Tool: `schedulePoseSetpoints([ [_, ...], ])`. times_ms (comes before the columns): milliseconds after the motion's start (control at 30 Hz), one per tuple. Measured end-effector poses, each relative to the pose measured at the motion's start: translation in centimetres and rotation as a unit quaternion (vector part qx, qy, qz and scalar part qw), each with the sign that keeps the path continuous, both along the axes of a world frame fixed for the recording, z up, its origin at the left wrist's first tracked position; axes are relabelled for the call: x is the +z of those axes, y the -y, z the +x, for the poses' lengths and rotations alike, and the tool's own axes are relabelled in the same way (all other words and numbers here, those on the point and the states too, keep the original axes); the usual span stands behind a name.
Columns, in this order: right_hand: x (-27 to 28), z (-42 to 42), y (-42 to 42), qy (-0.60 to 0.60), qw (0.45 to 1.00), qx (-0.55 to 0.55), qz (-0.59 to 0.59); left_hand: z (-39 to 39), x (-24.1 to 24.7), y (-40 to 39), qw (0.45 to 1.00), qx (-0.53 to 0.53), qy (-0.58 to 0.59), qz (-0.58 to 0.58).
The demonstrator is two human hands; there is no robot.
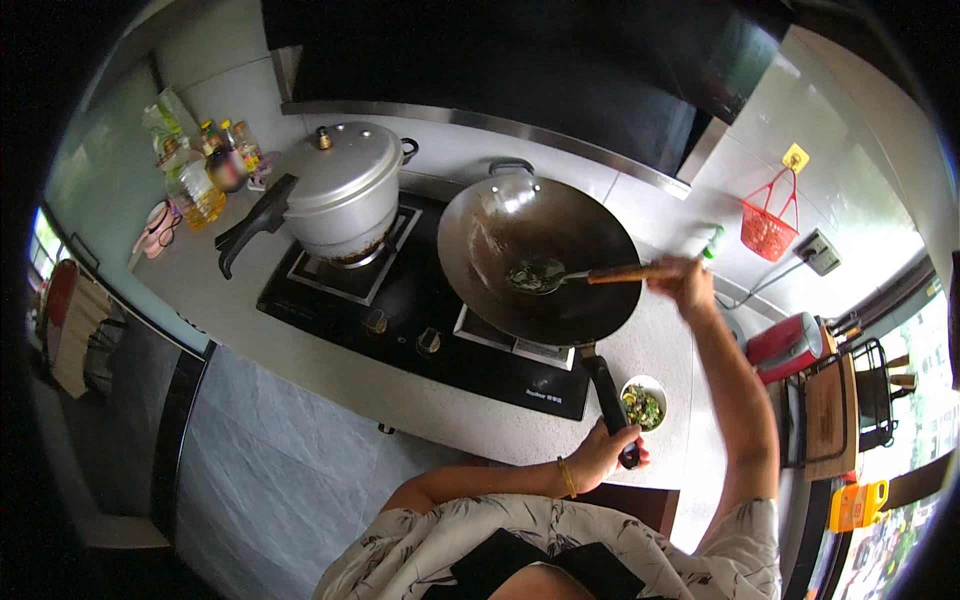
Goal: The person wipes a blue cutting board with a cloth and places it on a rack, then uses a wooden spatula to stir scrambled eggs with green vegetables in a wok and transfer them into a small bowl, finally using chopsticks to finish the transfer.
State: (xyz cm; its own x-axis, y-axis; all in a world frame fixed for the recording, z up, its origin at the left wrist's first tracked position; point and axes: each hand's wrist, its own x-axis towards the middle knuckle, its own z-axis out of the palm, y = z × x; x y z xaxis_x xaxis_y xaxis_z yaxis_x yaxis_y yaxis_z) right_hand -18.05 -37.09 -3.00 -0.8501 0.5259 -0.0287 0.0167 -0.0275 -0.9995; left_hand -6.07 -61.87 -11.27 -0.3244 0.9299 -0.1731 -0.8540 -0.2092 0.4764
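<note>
My left hand (601, 459) grips the black handle (607, 390) of a large dark wok (480, 217) near the handle's end. The wok sits over the right burner, its bowl facing me. My right hand (684, 283) holds a spatula by its wooden handle (619, 275), right of the wok's rim. The metal head (550, 283) rests low in the wok, touching a small dark, wet-looking patch of food or liquid (529, 276) that I cannot identify. Beside the wok handle stands a white bowl (654, 382) with chopped green and yellow food (642, 407) in it.
A silver pressure cooker (345, 195) stands on the left burner of the black gas hob (480, 367). Oil and sauce bottles (196, 191) crowd the left corner. Above hangs a dark range hood (487, 60). To the right are a red appliance (784, 349) and a wooden cutting board (831, 420).
</note>
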Motion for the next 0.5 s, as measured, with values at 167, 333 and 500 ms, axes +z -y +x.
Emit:
schedulePoseSetpoints([
  [167,-3.9,-1.4,8.5,-0.120,0.982,-0.046,-0.140,0.2,-0.3,-0.2,0.999,0.012,0.030,-0.004],
  [333,-3.5,-2.9,12.4,-0.118,0.956,-0.098,-0.251,-0.2,-0.2,-0.1,1.000,0.004,0.029,-0.004],
  [500,-4.1,-3.1,12.7,-0.119,0.942,-0.085,-0.301,-0.5,-0.8,-0.2,1.000,0.007,0.016,0.004],
])
